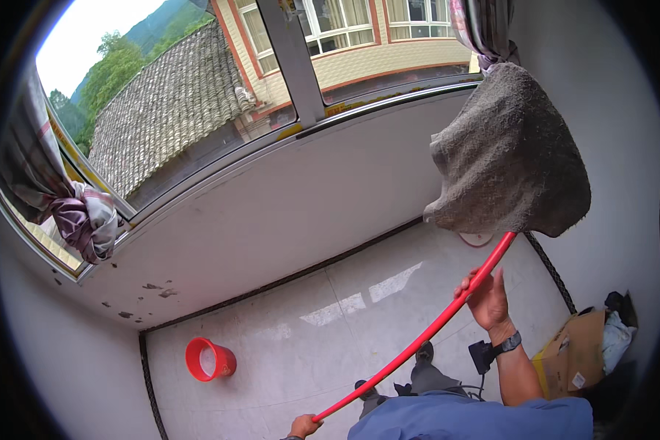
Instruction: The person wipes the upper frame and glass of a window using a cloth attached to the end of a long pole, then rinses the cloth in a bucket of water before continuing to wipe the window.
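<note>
A long red pole (433,328) slants up from the lower middle to the upper right. Its far end carries a large grey-brown cloth (517,158), draped over whatever is beneath it and hiding that end. My left hand (304,426) is closed around the pole's lower end at the bottom edge of the view. Higher up, my right hand (487,299) grips the pole below the cloth, its thumb pointing upward. The cloth is raised in front of the corner by the window, overlapping the curtain's lower end; whether it touches the wall I cannot tell.
A red bucket (210,360) stands on the floor at left. Knotted curtains (88,220) hang beside the window (308,95). A cardboard box (576,352) with bags sits by the right wall. Dark marks (154,287) spot the wall under the sill.
</note>
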### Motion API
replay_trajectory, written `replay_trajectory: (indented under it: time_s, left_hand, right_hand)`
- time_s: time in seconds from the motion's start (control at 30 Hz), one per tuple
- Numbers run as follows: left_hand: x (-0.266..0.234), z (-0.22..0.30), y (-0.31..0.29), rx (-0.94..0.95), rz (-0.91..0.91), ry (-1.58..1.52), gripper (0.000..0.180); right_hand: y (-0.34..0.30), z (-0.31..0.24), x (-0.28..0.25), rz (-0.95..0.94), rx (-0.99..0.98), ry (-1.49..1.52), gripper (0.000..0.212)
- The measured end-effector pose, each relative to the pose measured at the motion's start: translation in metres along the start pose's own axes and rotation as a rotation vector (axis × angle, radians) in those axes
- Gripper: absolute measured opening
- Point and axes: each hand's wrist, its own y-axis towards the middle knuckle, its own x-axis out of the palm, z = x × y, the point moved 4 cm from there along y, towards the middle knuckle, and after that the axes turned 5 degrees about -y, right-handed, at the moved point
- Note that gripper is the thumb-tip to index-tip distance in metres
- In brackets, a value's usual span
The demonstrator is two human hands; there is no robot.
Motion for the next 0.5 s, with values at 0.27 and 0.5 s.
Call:
replay_trajectory:
  time_s: [0.27, 0.5]
  left_hand:
    - [-0.026, 0.084, 0.086, -0.164, -0.129, 0.279, 0.032]
    - [-0.064, 0.164, 0.154, -0.242, 0.182, 0.424, 0.034]
  right_hand:
    - [0.018, -0.137, -0.17, 0.743, -0.323, 0.133, 0.058]
    - [-0.01, -0.135, -0.258, 0.999, -0.319, 0.244, 0.063]
